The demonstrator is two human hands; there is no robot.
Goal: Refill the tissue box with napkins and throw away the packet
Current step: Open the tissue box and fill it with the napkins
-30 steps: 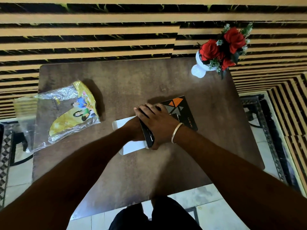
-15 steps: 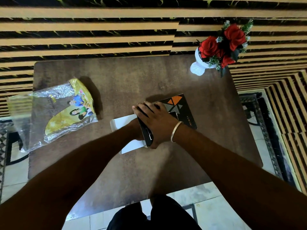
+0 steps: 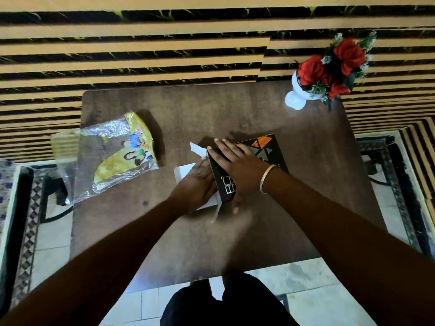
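Note:
A black tissue box with orange and grey triangles lies flat on the brown table. My right hand, with a metal bangle on the wrist, lies over its left end and grips it. My left hand presses against the box's open left end, over white napkins that stick out there. A white end flap stands out above my fingers. The empty clear and yellow napkin packet lies at the table's left edge, apart from both hands.
A white vase of red roses stands at the table's far right corner. A striped yellow and black wall runs behind the table. Tiled floor and dark metal chair frames show on both sides.
My left hand has come out from under my right wrist to the box's open left end. The white flaps now stand open. The view has shifted to the left.

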